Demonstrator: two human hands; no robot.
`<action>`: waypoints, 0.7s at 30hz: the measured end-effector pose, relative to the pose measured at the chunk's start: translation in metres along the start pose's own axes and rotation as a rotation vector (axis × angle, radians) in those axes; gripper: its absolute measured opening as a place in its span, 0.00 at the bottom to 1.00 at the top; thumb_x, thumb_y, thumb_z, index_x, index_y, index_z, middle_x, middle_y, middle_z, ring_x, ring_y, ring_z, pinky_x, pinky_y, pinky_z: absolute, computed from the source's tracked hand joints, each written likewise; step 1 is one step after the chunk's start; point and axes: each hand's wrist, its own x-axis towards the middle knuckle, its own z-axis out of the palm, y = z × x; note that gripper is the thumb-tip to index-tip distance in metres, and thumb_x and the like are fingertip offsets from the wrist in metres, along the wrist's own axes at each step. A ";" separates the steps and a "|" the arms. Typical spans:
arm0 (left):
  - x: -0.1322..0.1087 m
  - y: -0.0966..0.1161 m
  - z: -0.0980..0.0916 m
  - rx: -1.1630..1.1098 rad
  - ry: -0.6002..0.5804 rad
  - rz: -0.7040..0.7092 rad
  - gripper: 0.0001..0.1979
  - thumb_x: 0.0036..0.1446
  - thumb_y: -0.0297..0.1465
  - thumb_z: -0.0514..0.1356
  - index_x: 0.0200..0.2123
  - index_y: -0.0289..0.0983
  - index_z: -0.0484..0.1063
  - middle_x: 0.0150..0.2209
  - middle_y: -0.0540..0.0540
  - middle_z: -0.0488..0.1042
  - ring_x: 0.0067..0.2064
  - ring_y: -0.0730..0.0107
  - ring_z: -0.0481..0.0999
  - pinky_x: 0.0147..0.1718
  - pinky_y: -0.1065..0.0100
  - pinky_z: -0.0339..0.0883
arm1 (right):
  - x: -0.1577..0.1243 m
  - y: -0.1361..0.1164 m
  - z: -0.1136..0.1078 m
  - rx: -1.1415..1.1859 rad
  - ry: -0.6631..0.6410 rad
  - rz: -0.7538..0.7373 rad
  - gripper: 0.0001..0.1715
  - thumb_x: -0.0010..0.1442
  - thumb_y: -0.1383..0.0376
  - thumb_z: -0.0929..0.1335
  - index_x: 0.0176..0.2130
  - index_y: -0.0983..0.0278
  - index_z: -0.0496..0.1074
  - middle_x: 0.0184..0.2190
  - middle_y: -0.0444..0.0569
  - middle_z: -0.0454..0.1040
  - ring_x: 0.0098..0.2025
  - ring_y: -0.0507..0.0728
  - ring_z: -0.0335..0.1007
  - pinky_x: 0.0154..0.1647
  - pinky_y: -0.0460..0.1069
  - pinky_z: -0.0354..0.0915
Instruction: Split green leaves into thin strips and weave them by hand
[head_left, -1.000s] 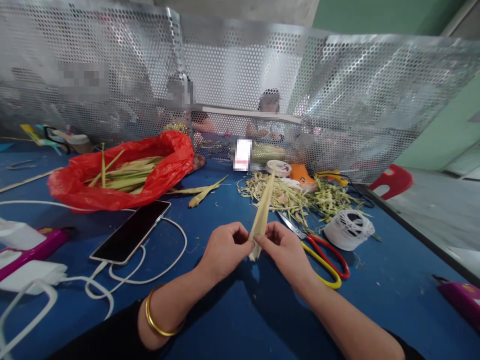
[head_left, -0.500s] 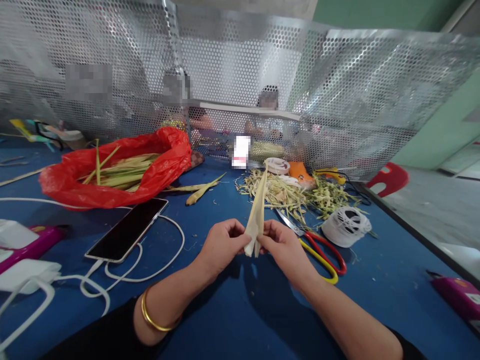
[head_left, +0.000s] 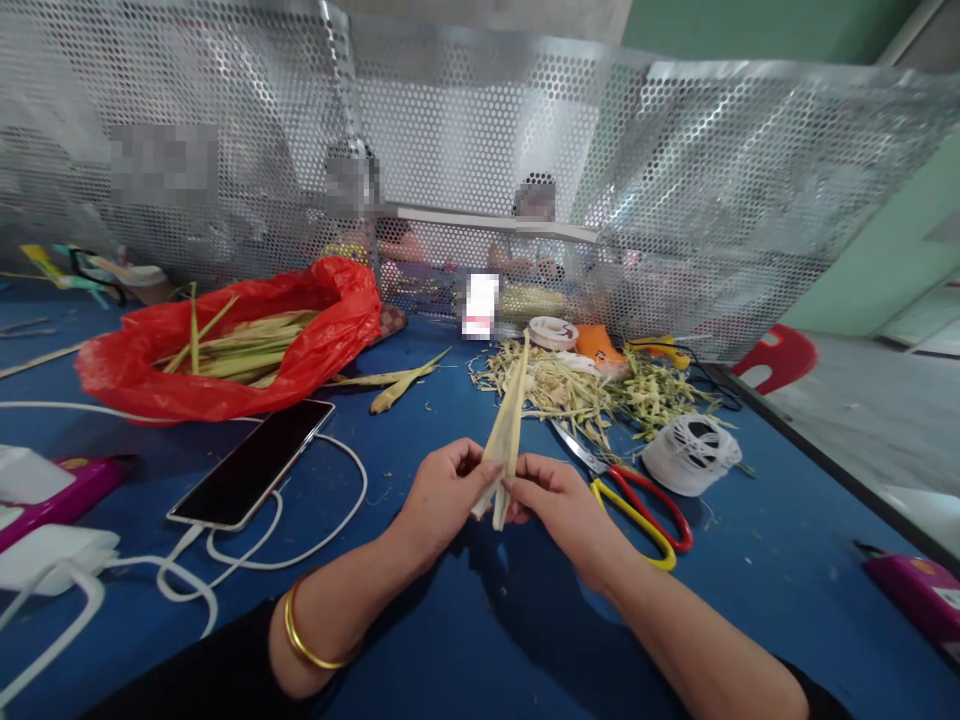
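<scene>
A long pale corn husk (head_left: 508, 425) is held up in front of me, wide at its base and tapering to a tip that points away. My left hand (head_left: 450, 495) pinches the left side of its base between thumb and fingers. On the right side of the base, my right hand (head_left: 553, 503) has closed on the edge in the same way. The two lower ends of the husk stick out below my thumbs, with a gap between them. Scissors (head_left: 637, 505) with one red and one yellow handle lie just right of my right hand.
To the left stand a red plastic bag (head_left: 225, 340) of husks and a phone (head_left: 251, 465) with a white cable. A pile of husk scraps (head_left: 570, 385), a white yarn ball (head_left: 691, 455) and a tape roll (head_left: 553, 333) are ahead right. A perforated metal screen (head_left: 480, 120) rises behind.
The husk's base has shifted slightly left and toward me, and its two lower ends have spread further apart. Both hands keep their pinch.
</scene>
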 end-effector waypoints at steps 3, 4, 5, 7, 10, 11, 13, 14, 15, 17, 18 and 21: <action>-0.001 0.000 0.000 -0.027 -0.009 -0.026 0.13 0.50 0.40 0.59 0.25 0.36 0.64 0.19 0.54 0.67 0.19 0.77 0.64 0.19 0.75 0.57 | 0.000 -0.001 -0.001 0.020 -0.015 0.019 0.09 0.51 0.61 0.67 0.26 0.65 0.69 0.20 0.43 0.72 0.24 0.50 0.68 0.29 0.46 0.62; -0.001 0.000 0.000 -0.009 0.005 -0.015 0.13 0.49 0.40 0.60 0.25 0.36 0.64 0.19 0.54 0.67 0.19 0.77 0.64 0.19 0.75 0.57 | 0.000 -0.001 0.000 0.021 -0.011 0.015 0.09 0.51 0.61 0.67 0.25 0.65 0.68 0.20 0.43 0.72 0.23 0.50 0.67 0.28 0.46 0.61; -0.001 0.000 0.000 0.013 0.021 0.000 0.13 0.49 0.40 0.60 0.24 0.36 0.64 0.19 0.54 0.67 0.20 0.76 0.64 0.19 0.75 0.58 | 0.000 -0.002 0.000 0.017 -0.005 0.010 0.09 0.51 0.62 0.67 0.24 0.65 0.68 0.19 0.43 0.72 0.23 0.50 0.67 0.28 0.46 0.61; -0.001 0.001 0.000 0.062 0.042 0.029 0.13 0.49 0.40 0.60 0.24 0.36 0.64 0.19 0.54 0.66 0.20 0.76 0.63 0.20 0.74 0.58 | -0.001 -0.003 0.001 0.011 0.000 0.005 0.09 0.50 0.62 0.67 0.23 0.65 0.67 0.19 0.43 0.71 0.22 0.50 0.66 0.27 0.46 0.61; -0.001 0.001 -0.001 0.118 0.042 0.048 0.13 0.50 0.40 0.59 0.24 0.37 0.64 0.19 0.55 0.66 0.20 0.76 0.62 0.20 0.74 0.57 | -0.002 -0.004 0.001 0.019 -0.011 0.029 0.09 0.49 0.62 0.67 0.24 0.65 0.68 0.19 0.43 0.72 0.22 0.50 0.66 0.27 0.46 0.61; -0.001 0.001 -0.001 0.130 0.046 0.050 0.13 0.50 0.40 0.59 0.24 0.37 0.63 0.18 0.55 0.65 0.20 0.76 0.62 0.19 0.74 0.57 | -0.002 -0.004 0.000 0.033 -0.019 0.044 0.09 0.48 0.61 0.67 0.24 0.65 0.68 0.19 0.43 0.71 0.21 0.50 0.66 0.27 0.46 0.61; 0.000 0.000 0.000 0.137 0.063 0.050 0.14 0.50 0.41 0.59 0.24 0.38 0.63 0.17 0.57 0.63 0.19 0.77 0.60 0.19 0.75 0.55 | -0.002 -0.004 0.000 0.075 -0.040 0.067 0.09 0.48 0.61 0.68 0.24 0.66 0.69 0.19 0.43 0.71 0.21 0.50 0.66 0.27 0.46 0.61; 0.000 0.000 0.000 0.136 0.073 0.051 0.14 0.51 0.41 0.58 0.24 0.38 0.62 0.16 0.57 0.62 0.18 0.77 0.60 0.19 0.75 0.55 | -0.002 -0.004 -0.001 0.088 -0.043 0.072 0.10 0.48 0.61 0.68 0.24 0.66 0.69 0.18 0.43 0.70 0.21 0.50 0.66 0.28 0.46 0.61; 0.001 -0.001 0.000 0.133 0.078 0.055 0.14 0.51 0.41 0.58 0.24 0.38 0.62 0.16 0.57 0.62 0.18 0.77 0.59 0.19 0.75 0.55 | -0.002 -0.004 -0.001 0.092 -0.041 0.074 0.10 0.48 0.61 0.68 0.24 0.66 0.69 0.18 0.43 0.70 0.22 0.50 0.66 0.28 0.46 0.61; 0.001 -0.002 -0.001 0.130 0.071 0.066 0.14 0.51 0.41 0.58 0.24 0.38 0.62 0.17 0.57 0.62 0.18 0.77 0.60 0.19 0.75 0.55 | -0.002 -0.005 0.000 0.079 -0.024 0.073 0.10 0.48 0.60 0.68 0.24 0.65 0.69 0.19 0.43 0.71 0.23 0.50 0.67 0.29 0.46 0.62; 0.002 -0.002 -0.001 0.135 0.070 0.069 0.14 0.51 0.41 0.58 0.24 0.38 0.62 0.17 0.57 0.63 0.18 0.77 0.60 0.19 0.75 0.56 | -0.003 -0.006 0.000 0.079 -0.024 0.073 0.10 0.48 0.60 0.68 0.25 0.65 0.69 0.19 0.43 0.71 0.23 0.50 0.67 0.29 0.46 0.62; 0.002 -0.002 -0.003 0.160 0.108 0.065 0.13 0.50 0.40 0.58 0.23 0.38 0.62 0.17 0.57 0.62 0.19 0.76 0.61 0.20 0.74 0.56 | -0.006 -0.010 0.001 0.138 -0.119 0.074 0.10 0.48 0.60 0.69 0.25 0.65 0.69 0.20 0.43 0.71 0.23 0.50 0.67 0.30 0.47 0.63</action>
